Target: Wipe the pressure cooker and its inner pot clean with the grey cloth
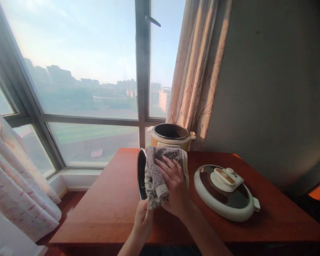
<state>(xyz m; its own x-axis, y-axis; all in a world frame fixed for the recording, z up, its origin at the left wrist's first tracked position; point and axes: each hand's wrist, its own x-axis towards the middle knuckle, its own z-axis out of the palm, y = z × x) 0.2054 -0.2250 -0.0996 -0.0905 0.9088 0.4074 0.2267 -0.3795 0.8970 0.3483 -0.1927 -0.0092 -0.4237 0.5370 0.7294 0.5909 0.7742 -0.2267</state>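
A dark inner pot (141, 174) is held tipped on its side above the table, its opening turned to the left. My left hand (143, 217) is closed on the pot's lower rim, close to the hanging edge of the towel. Over the pot's outer side lies a grey towel (160, 170), which hides most of the pot. My right hand (176, 183) presses the towel against that side, fingers spread over the cloth and thumb tucked beneath.
Behind the pot stands the cooker body (170, 137), its top uncovered. The round cooker lid (225, 192) with a white rim lies on the right of the reddish wooden table (101, 213). Windows and a curtain (200, 64) border the back.
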